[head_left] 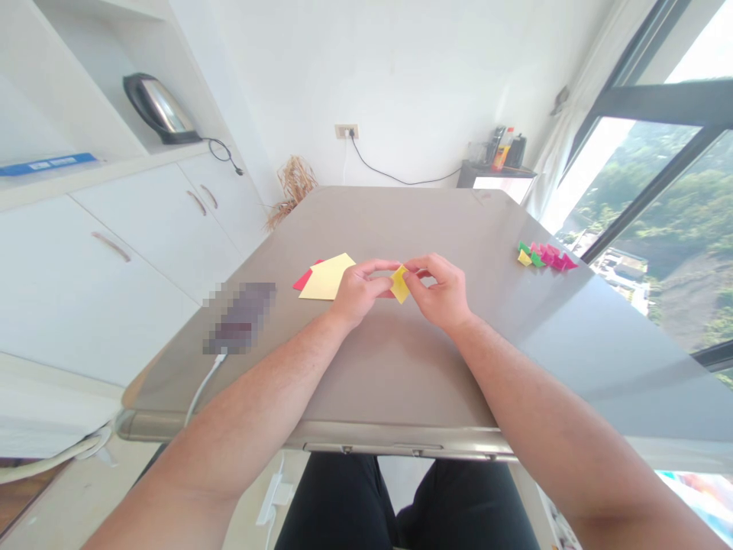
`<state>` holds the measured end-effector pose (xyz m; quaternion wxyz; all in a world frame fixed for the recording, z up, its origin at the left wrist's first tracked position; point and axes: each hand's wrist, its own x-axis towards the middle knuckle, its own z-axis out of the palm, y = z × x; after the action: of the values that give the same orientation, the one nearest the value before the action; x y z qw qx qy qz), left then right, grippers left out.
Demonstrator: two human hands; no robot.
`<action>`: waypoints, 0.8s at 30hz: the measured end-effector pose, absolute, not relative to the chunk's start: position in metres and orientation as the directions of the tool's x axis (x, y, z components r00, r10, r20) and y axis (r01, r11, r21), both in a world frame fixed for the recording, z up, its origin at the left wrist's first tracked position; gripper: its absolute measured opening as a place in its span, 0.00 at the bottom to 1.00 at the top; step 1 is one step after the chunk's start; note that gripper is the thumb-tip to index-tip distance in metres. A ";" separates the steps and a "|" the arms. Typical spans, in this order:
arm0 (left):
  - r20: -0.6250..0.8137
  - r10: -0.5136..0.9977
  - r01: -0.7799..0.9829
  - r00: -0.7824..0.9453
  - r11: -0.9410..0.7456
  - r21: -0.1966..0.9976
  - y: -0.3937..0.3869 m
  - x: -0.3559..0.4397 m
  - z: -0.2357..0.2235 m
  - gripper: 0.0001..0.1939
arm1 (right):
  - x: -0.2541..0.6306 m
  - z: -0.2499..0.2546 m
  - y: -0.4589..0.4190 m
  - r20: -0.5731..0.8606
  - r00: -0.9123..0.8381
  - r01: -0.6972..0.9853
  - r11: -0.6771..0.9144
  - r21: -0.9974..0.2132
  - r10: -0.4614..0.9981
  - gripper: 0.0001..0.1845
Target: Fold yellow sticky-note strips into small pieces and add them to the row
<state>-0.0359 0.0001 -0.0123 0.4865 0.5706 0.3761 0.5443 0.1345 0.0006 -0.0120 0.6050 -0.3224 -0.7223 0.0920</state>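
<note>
A small folded piece of yellow paper is held up between my two hands, above the middle of the table. My left hand pinches its left edge with thumb and fingers. On the opposite side, the thumb and fingertips of my right hand grip the same paper. Just left of my left hand lie pale yellow sheets, partly covered by that hand. A red sheet sticks out from under them.
Several small folded paper pieces in pink, green and yellow sit near the table's right edge. A blurred dark phone-like object with a white cable lies at left. The grey table reaches toward the wall.
</note>
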 end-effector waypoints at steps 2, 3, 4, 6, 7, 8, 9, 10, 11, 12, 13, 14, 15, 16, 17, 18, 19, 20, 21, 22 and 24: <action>0.227 0.964 -0.132 0.139 -0.210 0.969 -0.001 -0.036 -0.011 0.14 | 0.135 -0.012 0.000 0.818 -0.061 0.355 0.778 -0.518 0.573 0.06; 0.212 0.966 -0.144 0.150 -0.191 0.971 -0.001 -0.036 -0.010 0.13 | 0.135 -0.012 0.000 0.815 -0.061 0.357 0.776 -0.521 0.576 0.06; 0.198 0.966 -0.153 0.164 -0.173 0.973 -0.001 -0.036 -0.009 0.13 | 0.135 -0.012 0.000 0.811 -0.061 0.361 0.771 -0.525 0.582 0.06; 0.179 0.966 -0.166 0.188 -0.148 0.975 -0.002 -0.036 -0.008 0.12 | 0.135 -0.012 0.000 0.803 -0.059 0.365 0.761 -0.536 0.593 0.06; 0.176 0.965 -0.169 0.197 -0.144 0.975 -0.002 -0.036 -0.008 0.11 | 0.135 -0.012 0.000 0.800 -0.055 0.365 0.758 -0.541 0.598 0.05; 0.177 0.963 -0.171 0.203 -0.144 0.975 -0.003 -0.036 -0.008 0.11 | 0.135 -0.012 0.000 0.796 -0.050 0.363 0.753 -0.548 0.603 0.05; 0.181 0.962 -0.171 0.206 -0.147 0.974 -0.003 -0.036 -0.008 0.11 | 0.135 -0.012 0.000 0.790 -0.044 0.362 0.747 -0.558 0.612 0.05; 0.186 0.960 -0.172 0.209 -0.151 0.973 -0.003 -0.036 -0.008 0.12 | 0.135 -0.011 0.000 0.782 -0.038 0.361 0.739 -0.569 0.622 0.05; 0.191 0.959 -0.173 0.211 -0.156 0.972 -0.004 -0.035 -0.008 0.12 | 0.135 -0.011 0.000 0.774 -0.033 0.361 0.729 -0.581 0.633 0.05; 0.197 0.957 -0.175 0.212 -0.161 0.971 -0.004 -0.035 -0.008 0.13 | 0.135 -0.011 0.000 0.764 -0.029 0.362 0.719 -0.593 0.645 0.04; 0.203 0.956 -0.177 0.213 -0.166 0.970 -0.004 -0.035 -0.008 0.14 | 0.135 -0.011 -0.001 0.755 -0.025 0.361 0.710 -0.604 0.655 0.04; 0.208 0.954 -0.178 0.214 -0.171 0.969 -0.004 -0.035 -0.008 0.15 | 0.135 -0.010 -0.001 0.749 -0.022 0.359 0.704 -0.613 0.662 0.04; 0.213 0.953 -0.176 0.216 -0.177 0.968 -0.004 -0.036 -0.008 0.15 | 0.135 -0.010 -0.001 0.744 -0.020 0.356 0.700 -0.619 0.668 0.04; 0.217 0.951 -0.173 0.220 -0.181 0.968 -0.004 -0.036 -0.009 0.16 | 0.135 -0.010 -0.002 0.739 -0.017 0.353 0.696 -0.625 0.673 0.04; 0.221 0.949 -0.168 0.224 -0.186 0.968 -0.004 -0.036 -0.009 0.16 | 0.136 -0.010 -0.002 0.735 -0.014 0.349 0.692 -0.631 0.678 0.04; 0.225 0.947 -0.165 0.228 -0.190 0.968 -0.004 -0.036 -0.009 0.16 | 0.136 -0.009 -0.003 0.733 -0.012 0.347 0.690 -0.635 0.681 0.04; 0.228 0.946 -0.163 0.232 -0.193 0.968 -0.004 -0.036 -0.010 0.16 | 0.136 -0.009 -0.003 0.731 -0.008 0.345 0.688 -0.639 0.683 0.03; 0.231 0.944 -0.161 0.234 -0.196 0.967 -0.004 -0.036 -0.010 0.16 | 0.136 -0.009 -0.004 0.729 -0.006 0.345 0.685 -0.642 0.685 0.03; 0.234 0.943 -0.160 0.236 -0.199 0.967 -0.003 -0.036 -0.011 0.16 | 0.136 -0.008 -0.004 0.727 -0.003 0.345 0.683 -0.644 0.687 0.03; 0.236 0.942 -0.158 0.238 -0.202 0.966 -0.003 -0.036 -0.011 0.16 | 0.136 -0.008 -0.004 0.725 -0.003 0.344 0.681 -0.646 0.689 0.03; 0.238 0.940 -0.153 0.245 -0.205 0.967 -0.003 -0.036 -0.011 0.16 | 0.136 -0.008 -0.004 0.722 -0.002 0.339 0.680 -0.650 0.692 0.03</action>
<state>-0.0364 -0.0032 -0.0111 0.5324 0.5824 0.3380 0.5130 0.1355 -0.0043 -0.0076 0.6003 -0.3721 -0.6925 0.1468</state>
